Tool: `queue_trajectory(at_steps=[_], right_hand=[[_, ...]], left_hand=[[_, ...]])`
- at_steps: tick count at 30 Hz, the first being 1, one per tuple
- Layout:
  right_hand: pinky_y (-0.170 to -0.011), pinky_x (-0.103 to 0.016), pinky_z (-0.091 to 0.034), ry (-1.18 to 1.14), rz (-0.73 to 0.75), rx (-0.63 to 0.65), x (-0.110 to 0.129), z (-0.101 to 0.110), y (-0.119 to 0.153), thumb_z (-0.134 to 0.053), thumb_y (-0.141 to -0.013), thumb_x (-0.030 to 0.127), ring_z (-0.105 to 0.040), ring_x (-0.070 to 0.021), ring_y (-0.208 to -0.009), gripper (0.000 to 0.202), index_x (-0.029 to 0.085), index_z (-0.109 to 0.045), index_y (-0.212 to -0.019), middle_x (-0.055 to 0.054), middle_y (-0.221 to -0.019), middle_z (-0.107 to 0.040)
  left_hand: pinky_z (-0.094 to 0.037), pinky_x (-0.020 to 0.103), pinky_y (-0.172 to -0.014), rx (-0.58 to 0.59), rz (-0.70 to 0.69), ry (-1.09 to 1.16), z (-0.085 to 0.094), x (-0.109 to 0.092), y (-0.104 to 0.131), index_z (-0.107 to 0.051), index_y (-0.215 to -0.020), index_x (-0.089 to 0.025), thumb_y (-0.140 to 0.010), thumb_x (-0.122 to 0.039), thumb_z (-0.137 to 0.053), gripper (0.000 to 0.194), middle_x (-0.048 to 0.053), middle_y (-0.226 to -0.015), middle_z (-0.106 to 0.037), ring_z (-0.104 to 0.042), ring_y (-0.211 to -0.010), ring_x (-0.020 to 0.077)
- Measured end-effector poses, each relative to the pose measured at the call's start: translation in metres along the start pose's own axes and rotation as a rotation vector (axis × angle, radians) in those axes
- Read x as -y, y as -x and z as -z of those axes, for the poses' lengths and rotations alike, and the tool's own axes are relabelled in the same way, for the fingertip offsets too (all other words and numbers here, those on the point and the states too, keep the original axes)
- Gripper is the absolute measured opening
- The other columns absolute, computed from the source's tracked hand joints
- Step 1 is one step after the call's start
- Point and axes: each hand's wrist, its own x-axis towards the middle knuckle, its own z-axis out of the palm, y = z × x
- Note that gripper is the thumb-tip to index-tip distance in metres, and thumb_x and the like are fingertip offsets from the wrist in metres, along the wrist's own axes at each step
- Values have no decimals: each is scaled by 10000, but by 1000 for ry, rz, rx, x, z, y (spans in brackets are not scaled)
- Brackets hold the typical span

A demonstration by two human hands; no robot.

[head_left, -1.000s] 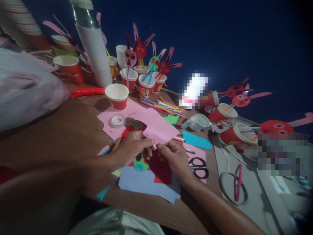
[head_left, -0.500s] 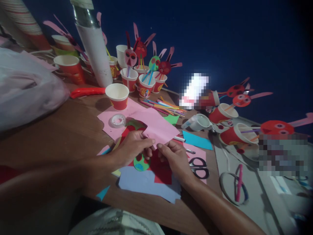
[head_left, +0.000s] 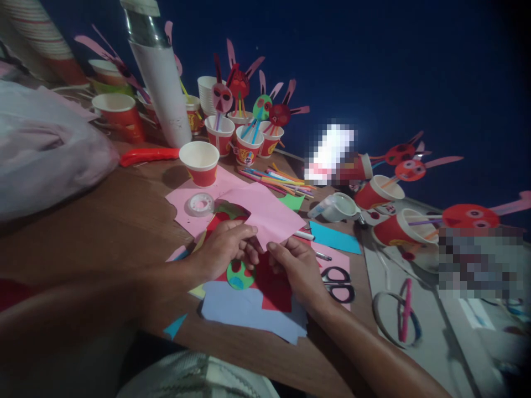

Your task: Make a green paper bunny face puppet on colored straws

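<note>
Well, the surface [head_left: 136, 249] is the biggest thing here, dark wood strewn with cut paper. A bulging bag [head_left: 45, 160] sits at the far left, and a tall bottle [head_left: 161, 88] stands a little beyond it. Nearest the wearer lies a pale blue sheet [head_left: 244, 309], its outline uneven.

The pink sheet [head_left: 276, 213] is up in both hands, over the middle of the paper pile. The right hand [head_left: 296, 262] has its grip pinched on the near corner; the left hand [head_left: 224, 246] has thumb and curled fingers closed at the left edge (how firmly, I can't tell). That left edge curves inward, so I'd guess some of the sheet is already cut away.

Several eared figures [head_left: 262, 108] stand in red cups [head_left: 249, 145] at the back, with more to the right; they look finished. In front of them, a lone cup [head_left: 199, 166] has no figure in it. The scissors [head_left: 338, 284] lie to the right, out of both hands.

Below the left fingers, the green face [head_left: 240, 276] rests on red paper [head_left: 276, 298]. It has a blue patch, but no ears or straw show, so those parts seem left to do. Smaller again are the tape [head_left: 201, 205], the loose straws [head_left: 276, 179] behind the pink sheet, and a blue scrap [head_left: 175, 327] near the front edge.
</note>
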Motion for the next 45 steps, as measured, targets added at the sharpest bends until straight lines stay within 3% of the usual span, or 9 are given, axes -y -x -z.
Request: queue_trajectory(at_steps=[11,27,35,42,45], right_hand=[[-414,-191,-354,-38,5,24,-1,1,1,-651,-752,369,-486,-75,-427,272,170,-556,-594,34,-519,-576],[-406,-181,-357,-12,25,36,-3,1,0,-619,-786,372,-485,-72,-419,295,164,-560,-585,25,-517,-578],[-407,-170,-352,9,24,48,-1,0,-1,-623,-782,402,-483,-66,-423,318,156,-543,-597,28,-527,-581],[-456,-177,-383,173,3,255,12,18,-1,-553,-828,442,-491,-71,-464,308,162,-571,-700,32,-574,-580],[-519,-196,-423,436,73,346,27,41,4,-528,-855,364,-539,-95,-546,249,168,-590,-714,15,-630,-599]], left_hand=[[-408,191,-406,-13,-18,-205,3,7,-2,-582,-608,-128,-712,-263,-599,171,12,-459,-588,-544,-401,105],[-410,193,-390,-21,-14,-156,3,8,-2,-574,-623,-123,-698,-242,-607,144,22,-570,-625,-548,-410,96],[-344,160,-343,-27,-23,-221,1,6,-2,-576,-600,-122,-719,-250,-583,175,-1,-453,-579,-529,-376,89],[-355,167,-334,-83,-28,-216,4,3,-2,-563,-609,-133,-723,-236,-581,155,-11,-430,-577,-506,-347,85],[-363,180,-336,-102,-17,-215,6,3,-2,-563,-607,-131,-714,-252,-597,165,-3,-443,-584,-507,-354,93]])
